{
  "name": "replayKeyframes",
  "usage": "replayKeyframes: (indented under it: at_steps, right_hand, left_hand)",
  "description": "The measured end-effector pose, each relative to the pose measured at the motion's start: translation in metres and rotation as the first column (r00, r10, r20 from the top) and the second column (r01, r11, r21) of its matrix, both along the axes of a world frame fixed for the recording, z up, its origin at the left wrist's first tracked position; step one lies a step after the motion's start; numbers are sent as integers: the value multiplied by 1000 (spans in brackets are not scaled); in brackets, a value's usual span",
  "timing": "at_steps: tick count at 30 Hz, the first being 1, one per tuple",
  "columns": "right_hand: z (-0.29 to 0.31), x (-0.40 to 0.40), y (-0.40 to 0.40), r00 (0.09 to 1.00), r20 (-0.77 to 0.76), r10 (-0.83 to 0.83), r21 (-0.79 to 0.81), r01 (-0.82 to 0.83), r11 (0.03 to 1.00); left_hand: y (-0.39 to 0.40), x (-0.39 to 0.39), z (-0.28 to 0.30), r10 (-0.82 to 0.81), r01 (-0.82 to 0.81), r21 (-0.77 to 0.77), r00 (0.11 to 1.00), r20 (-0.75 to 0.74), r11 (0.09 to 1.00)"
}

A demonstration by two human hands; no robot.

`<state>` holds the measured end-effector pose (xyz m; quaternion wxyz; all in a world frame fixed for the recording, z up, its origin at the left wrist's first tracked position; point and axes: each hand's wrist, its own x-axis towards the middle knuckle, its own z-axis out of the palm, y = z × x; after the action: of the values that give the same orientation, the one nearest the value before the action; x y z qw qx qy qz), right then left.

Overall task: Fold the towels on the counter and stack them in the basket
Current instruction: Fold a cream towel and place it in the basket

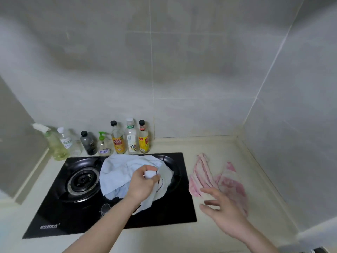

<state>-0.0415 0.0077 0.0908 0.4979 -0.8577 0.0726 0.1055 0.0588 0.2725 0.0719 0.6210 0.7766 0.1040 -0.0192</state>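
Observation:
A crumpled pale blue towel (116, 172) lies over the middle of the black gas hob (76, 214), with a white towel (164, 181) bunched against its right side. My left hand (142, 183) grips a fold of the white towel, fingers curled round it. A pink striped towel (218, 179) lies rumpled on the cream counter (209, 234) to the right of the hob. My right hand (222, 210) hovers with fingers spread just in front of the pink towel, holding nothing. No basket shows in this view.
Several bottles (118, 139) and a spray bottle (54, 143) stand in a row along the tiled back wall behind the hob. A burner (82, 181) sits on the hob's left half. The side wall closes the counter on the right.

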Motion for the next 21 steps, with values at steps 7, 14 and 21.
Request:
replayKeyframes:
  at_steps: [7,14,21]
  right_hand:
    - [29,45,-12,971,73,226,8,-227,974]
    - [65,59,-2,923,201,329,122,-357,926]
    - [95,43,12,856,269,442,107,-483,869]
  left_hand:
    - [-5,-17,116,-229,173,187,914,335,967]
    - [-18,-29,200,-164,57,231,864,475,971]
    - [-50,-19,239,-19,-106,176,805,593,979]
